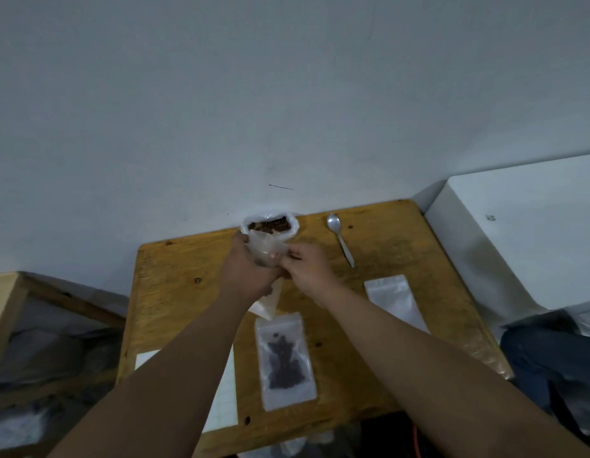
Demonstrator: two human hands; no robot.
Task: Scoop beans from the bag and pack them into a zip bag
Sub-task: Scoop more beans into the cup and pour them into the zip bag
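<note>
Both the left hand [245, 272] and the right hand [306, 264] are closed on a small zip bag [265, 251], held up just in front of the open bag of beans [269, 224] at the bench's [402, 246] far edge. The spoon [339, 238] lies untouched nearby. A careless tug could topple the bean bag and spill it.

One head-worn wide-angle view looks forward and down from close above the wooden counter [402, 259], facing the far wall [220, 94].
</note>
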